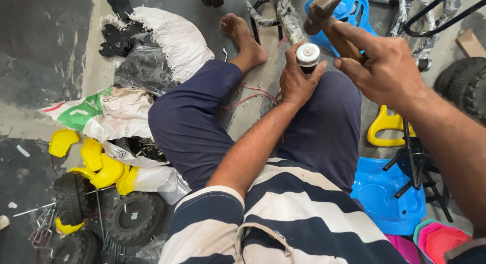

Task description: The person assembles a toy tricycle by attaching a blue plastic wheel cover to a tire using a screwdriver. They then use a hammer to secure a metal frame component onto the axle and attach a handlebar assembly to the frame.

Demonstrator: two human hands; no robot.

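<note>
Even, soft daylight fills the scene, bright enough to show colours clearly, with only faint shadows beneath the legs at centre. The wide lens bends the frame edges, and the raised right hand [385, 66] at upper right looks slightly motion-blurred.

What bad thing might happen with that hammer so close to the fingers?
1. The right hand holds the hammer raised just above the white cap. The left hand grips right under that cap, so a missed blow would likely land on its fingers.
2. The part seems steadied only by hand against the knee, so it might slip when struck.
</note>
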